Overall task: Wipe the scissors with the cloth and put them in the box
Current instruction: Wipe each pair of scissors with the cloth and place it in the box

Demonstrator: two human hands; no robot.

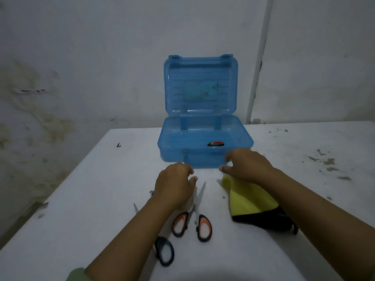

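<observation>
A blue see-through box (172,151) stands open on the white table, its lid upright; an orange-and-black scissor handle (216,143) shows inside it. Scissors with orange-and-black handles (199,224) lie on the table in front, blades pointing away. A second pair with black handles (164,251) lies partly under my left forearm. A yellow cloth with a black edge (251,201) lies to the right. My left hand (174,186) hovers over the orange scissors' blades, fingers loosely curled, holding nothing. My right hand (245,165) hangs in front of the box above the cloth's far corner, fingers relaxed.
The white table (101,209) has flaked, dirty patches at the right (324,161) and a small dark speck at the left (118,145). A stained wall stands behind, with a white pipe (257,67) running up it.
</observation>
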